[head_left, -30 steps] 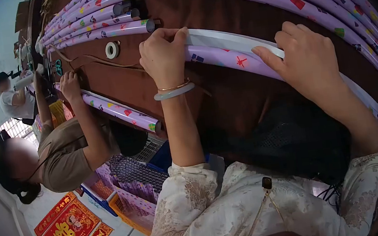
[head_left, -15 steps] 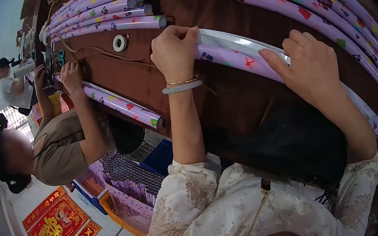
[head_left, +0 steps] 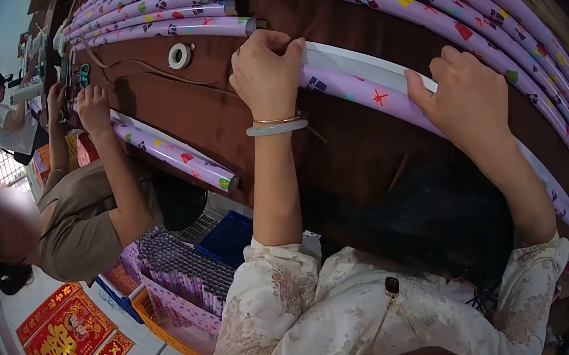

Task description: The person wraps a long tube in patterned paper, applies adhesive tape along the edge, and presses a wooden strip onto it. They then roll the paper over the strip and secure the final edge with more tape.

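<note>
A long roll of lilac wrapping paper, printed with small coloured gift boxes and bows, lies in front of me with a white strip of its underside showing along the far edge. Near its left end, my left hand pinches that edge between thumb and fingers. Further right, my right hand is closed over the same edge, its thumb against the white strip and its fingers curled. What lies under the right palm is hidden.
More lilac rolls lie at the back right and back left. A tape roll and teal scissors lie on the brown table. A co-worker handles another roll; an orange crate stands below.
The view has shifted slightly. My right hand has slid a little to the right along the edge, and the white strip looks flatter. My left hand keeps its pinch.
</note>
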`<action>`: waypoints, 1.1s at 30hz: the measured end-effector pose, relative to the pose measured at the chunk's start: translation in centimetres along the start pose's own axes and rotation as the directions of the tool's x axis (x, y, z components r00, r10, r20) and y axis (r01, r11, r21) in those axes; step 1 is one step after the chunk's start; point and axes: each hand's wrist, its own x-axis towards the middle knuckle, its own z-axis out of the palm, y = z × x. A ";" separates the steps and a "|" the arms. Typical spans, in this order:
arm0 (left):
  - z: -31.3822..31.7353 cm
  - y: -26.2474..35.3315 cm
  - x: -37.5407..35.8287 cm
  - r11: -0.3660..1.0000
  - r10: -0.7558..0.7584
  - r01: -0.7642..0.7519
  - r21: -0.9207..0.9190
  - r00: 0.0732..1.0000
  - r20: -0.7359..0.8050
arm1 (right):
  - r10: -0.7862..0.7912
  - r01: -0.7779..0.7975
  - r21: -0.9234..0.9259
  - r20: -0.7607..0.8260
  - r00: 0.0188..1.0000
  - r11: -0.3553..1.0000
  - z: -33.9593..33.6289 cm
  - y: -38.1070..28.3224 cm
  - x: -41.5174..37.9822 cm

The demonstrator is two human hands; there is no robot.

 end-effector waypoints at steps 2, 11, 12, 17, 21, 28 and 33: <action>0.0 0.0 0.1 1.000 0.009 -0.009 -0.013 1.000 0.006 | -0.012 0.012 -0.016 -0.017 1.000 1.000 0.1 0.0 -0.1; -0.2 -0.3 0.9 0.989 0.077 -0.064 -0.136 0.993 0.093 | -0.033 0.031 -0.041 -0.040 0.999 0.999 0.3 0.0 -0.4; 0.0 -0.6 1.1 0.968 0.180 -0.157 -0.194 0.978 0.106 | -0.039 0.037 -0.041 -0.052 0.998 0.998 0.4 0.0 -0.4; -0.5 -1.0 2.6 0.896 0.375 -0.299 -0.327 0.906 0.198 | -0.035 0.033 -0.046 -0.043 0.998 0.998 0.4 0.2 -0.3; -1.7 -0.4 3.3 0.893 0.448 -0.430 -0.134 0.813 0.372 | -0.039 0.037 -0.030 -0.041 0.998 0.999 0.3 0.4 -0.4; -2.3 0.6 4.6 0.876 0.467 -0.454 -0.164 0.711 0.525 | -0.033 0.034 -0.028 0.005 0.999 0.999 0.0 0.4 -0.4; -2.0 0.2 6.1 0.916 0.393 -0.357 -0.185 0.693 0.605 | -0.031 0.031 -0.031 0.007 1.000 0.999 0.5 0.1 0.0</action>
